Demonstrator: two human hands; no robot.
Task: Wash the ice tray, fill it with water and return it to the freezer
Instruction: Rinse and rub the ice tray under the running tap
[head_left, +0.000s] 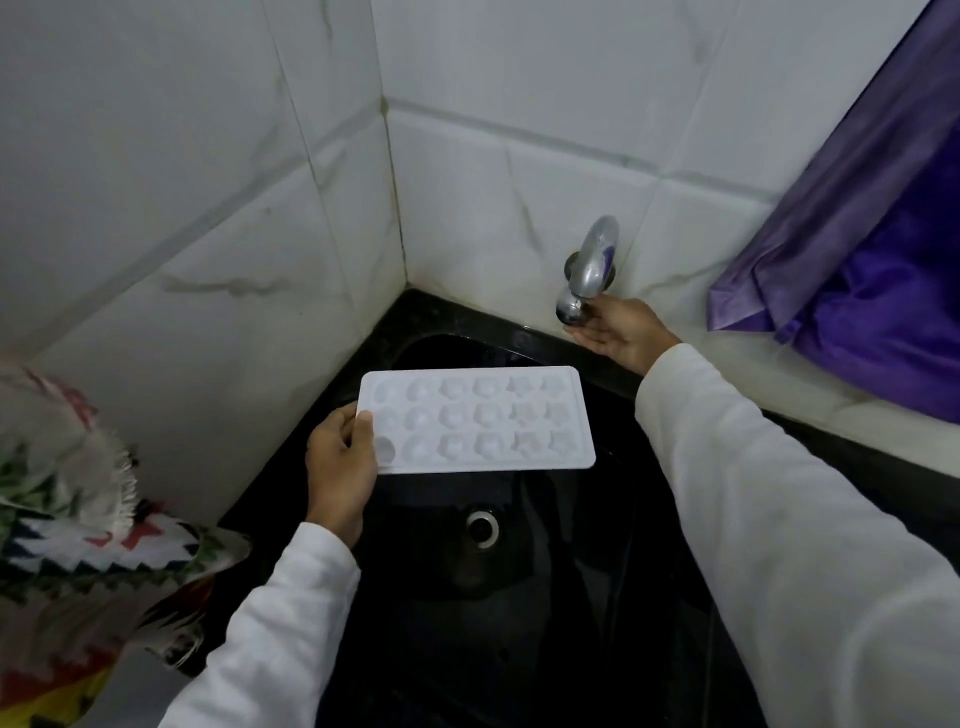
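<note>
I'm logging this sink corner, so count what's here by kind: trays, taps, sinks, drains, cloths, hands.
Trays: 1, white plastic ice tray
Taps: 1, chrome wall tap
Sinks: 1, black sink
Drains: 1, round metal drain
Cloths: 2, purple sheer cloth, multicoloured patterned cloth
Hands: 2, left hand, right hand
Total: 8
</note>
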